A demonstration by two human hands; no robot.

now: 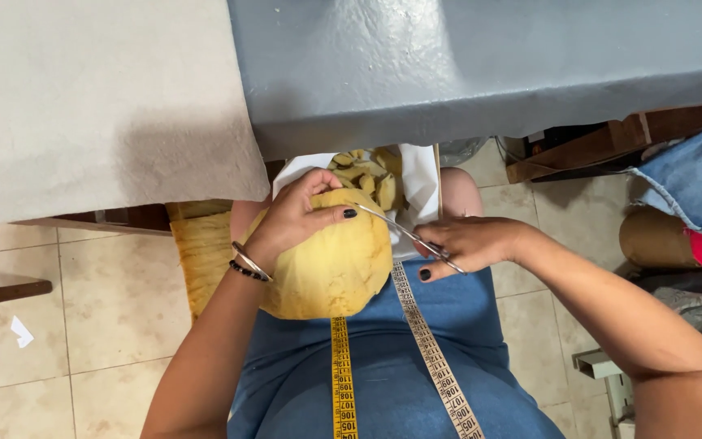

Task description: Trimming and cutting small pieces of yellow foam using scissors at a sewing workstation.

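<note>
Tight quarters here: the grey table edge (481, 122) overhangs just above both hands, closing off the way upward. The left hand (298, 219) grips the yellow foam dome (331, 264), which fills the lap's middle. The right hand (469, 244) works scissors (412, 237) at the dome's rim, a white sheet with foam scraps (367, 175) wedged just behind. Open tiled floor (83, 325) lies off to the left; a cardboard roll (652, 240) and fabric crowd the right.

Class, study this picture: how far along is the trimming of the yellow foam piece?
Done: yellow offcuts already lie on the white sheet. In hand: the left hand steadies the yellow foam piece while the right hand works the scissors at its upper edge. Left: how much edge remains cannot be told.
</note>
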